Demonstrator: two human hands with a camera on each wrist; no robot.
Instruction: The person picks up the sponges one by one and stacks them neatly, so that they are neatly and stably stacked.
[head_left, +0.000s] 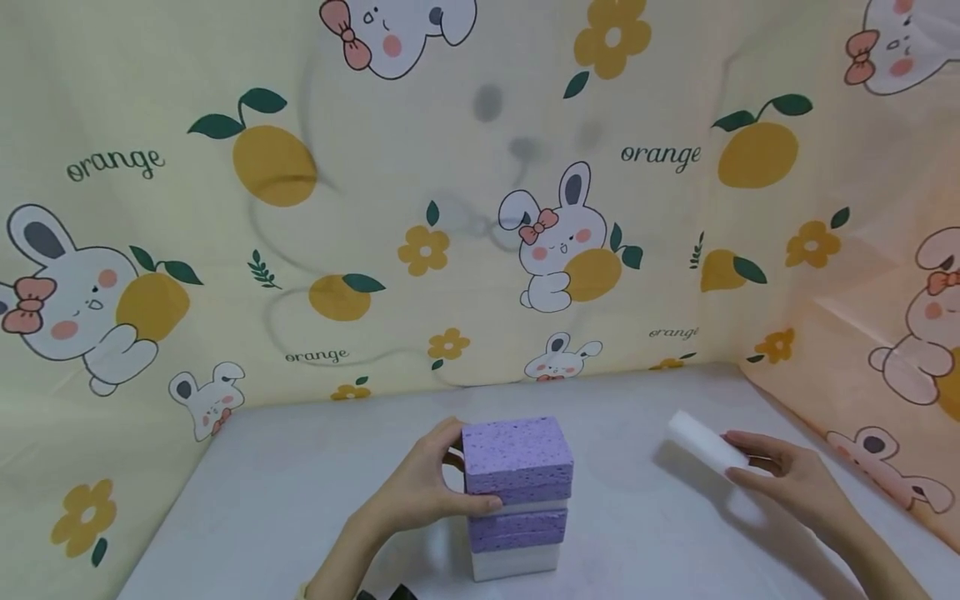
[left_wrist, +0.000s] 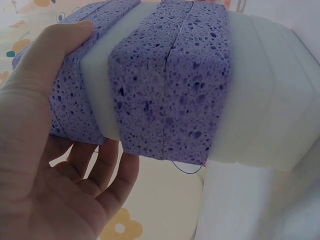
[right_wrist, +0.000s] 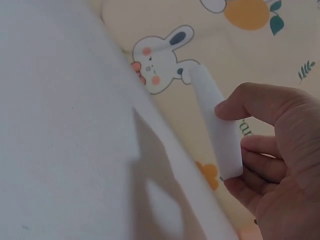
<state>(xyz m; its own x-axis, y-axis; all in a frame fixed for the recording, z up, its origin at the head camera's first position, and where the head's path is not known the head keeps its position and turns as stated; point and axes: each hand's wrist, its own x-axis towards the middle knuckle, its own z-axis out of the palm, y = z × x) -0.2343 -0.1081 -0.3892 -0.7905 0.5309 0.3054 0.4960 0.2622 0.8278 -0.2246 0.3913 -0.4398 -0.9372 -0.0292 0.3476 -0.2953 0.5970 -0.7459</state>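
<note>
A stack of purple and white sponges stands on the table in layers. Pitted purple sponges (head_left: 517,446) form its top, a thin white sponge (head_left: 534,505) lies beneath, then more purple sponges (head_left: 519,531), with white sponges (head_left: 516,562) at the base. My left hand (head_left: 423,487) grips the upper part of the stack from its left side, thumb on the near face and fingers at the back. Off to the right, my right hand (head_left: 798,483) pinches a smooth white sponge (right_wrist: 215,125) between thumb and fingers, held tilted above the table.
The pale table (head_left: 300,492) meets a cloth backdrop (head_left: 465,292) printed with rabbits and oranges behind. Another stretch of printed cloth (head_left: 840,350) rises along the right edge. A small dark object (head_left: 402,592) shows at the bottom edge of the head view.
</note>
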